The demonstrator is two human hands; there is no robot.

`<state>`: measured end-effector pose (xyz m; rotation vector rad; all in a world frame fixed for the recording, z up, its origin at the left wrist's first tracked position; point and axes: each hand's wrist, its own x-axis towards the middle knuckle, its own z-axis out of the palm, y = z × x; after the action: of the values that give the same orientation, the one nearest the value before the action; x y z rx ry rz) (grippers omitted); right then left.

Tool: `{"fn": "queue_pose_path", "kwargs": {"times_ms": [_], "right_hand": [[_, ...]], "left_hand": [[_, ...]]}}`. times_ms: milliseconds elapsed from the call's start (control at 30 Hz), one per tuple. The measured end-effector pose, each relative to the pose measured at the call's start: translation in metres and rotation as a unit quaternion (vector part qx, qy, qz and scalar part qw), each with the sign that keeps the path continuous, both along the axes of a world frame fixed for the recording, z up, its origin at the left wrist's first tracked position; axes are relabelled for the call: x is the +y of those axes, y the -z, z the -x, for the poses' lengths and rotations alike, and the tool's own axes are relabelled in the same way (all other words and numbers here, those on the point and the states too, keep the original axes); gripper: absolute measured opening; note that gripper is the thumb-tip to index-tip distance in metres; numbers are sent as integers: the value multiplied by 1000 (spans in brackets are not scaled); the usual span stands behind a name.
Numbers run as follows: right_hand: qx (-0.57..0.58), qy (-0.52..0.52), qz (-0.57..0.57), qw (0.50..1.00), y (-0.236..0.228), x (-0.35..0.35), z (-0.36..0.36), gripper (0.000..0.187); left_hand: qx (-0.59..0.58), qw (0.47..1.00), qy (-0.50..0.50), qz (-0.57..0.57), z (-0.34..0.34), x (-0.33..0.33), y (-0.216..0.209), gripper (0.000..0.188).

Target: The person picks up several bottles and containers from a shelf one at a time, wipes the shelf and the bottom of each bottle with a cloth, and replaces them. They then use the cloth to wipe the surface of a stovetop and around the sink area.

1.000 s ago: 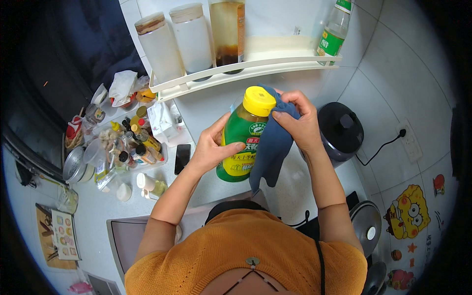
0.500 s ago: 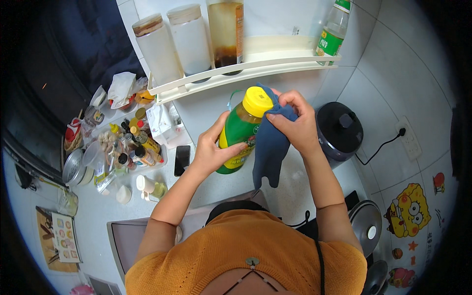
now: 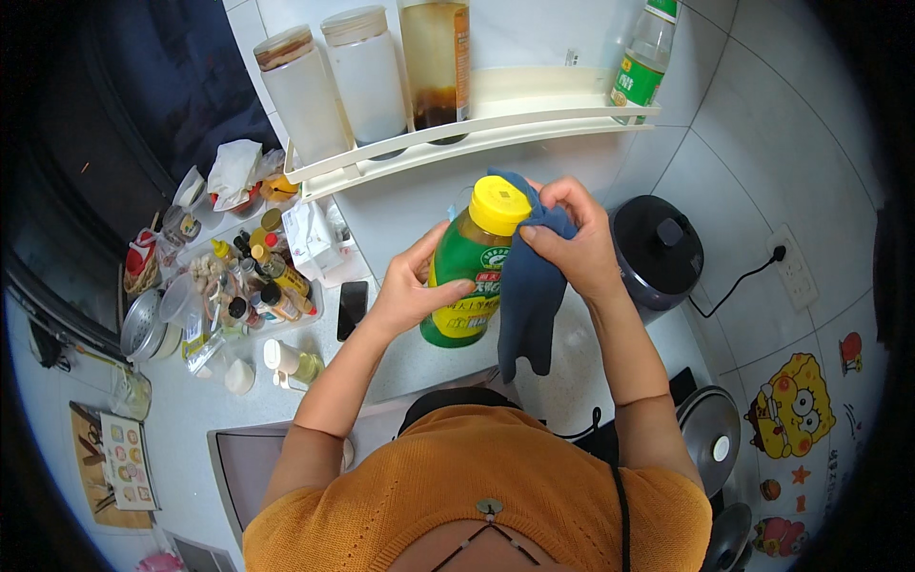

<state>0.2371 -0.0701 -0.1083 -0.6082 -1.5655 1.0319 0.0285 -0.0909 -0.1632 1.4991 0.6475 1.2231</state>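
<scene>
A green bottle [image 3: 467,286] with a yellow cap [image 3: 501,206] and a yellow-green label is held up over the counter, tilted slightly. My left hand [image 3: 416,281] wraps round its left side, thumb across the front. On the cap's right side, my right hand [image 3: 572,238] pinches a dark blue cloth [image 3: 530,310]. The cloth presses against the cap and its lower part hangs down beside the bottle. Fingertips of my right hand partly disappear behind the cloth.
Above the bottle runs a white wall shelf [image 3: 477,133] with jars and a glass bottle [image 3: 640,71]. A dark round appliance [image 3: 658,253] stands right. Left are a phone [image 3: 353,311], an oil dispenser [image 3: 293,362] and several condiment bottles [image 3: 276,276]. The sink [image 3: 253,467] lies below; a lidded pot [image 3: 708,434] lower right.
The bottle has turned so its label faces me more, and it stands more upright. The cloth has shifted slightly right and down with it. Both hands keep their hold.
</scene>
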Motion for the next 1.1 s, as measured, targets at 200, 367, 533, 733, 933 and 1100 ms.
{"fn": "queue_pose_path", "kwargs": {"times_ms": [200,367,533,733,933,1100], "right_hand": [[-24,56,-42,997,5,0,6,32],[-28,67,-22,997,5,-1,10,42],[-67,-55,7,996,-15,7,-2,67],[-69,-235,70,967,-17,22,-15,71],[-30,-229,107,967,-2,20,-11,67],[30,-90,74,993,11,8,5,57]], "left_hand": [[209,936,-221,-178,-10,-5,5,80],[254,862,-315,-305,-14,-6,7,73],[220,931,-191,-220,1,-6,5,78],[17,992,104,68,12,-1,-2,78],[-56,972,208,93,15,15,9,75],[-146,975,142,85,5,10,8,73]]}}
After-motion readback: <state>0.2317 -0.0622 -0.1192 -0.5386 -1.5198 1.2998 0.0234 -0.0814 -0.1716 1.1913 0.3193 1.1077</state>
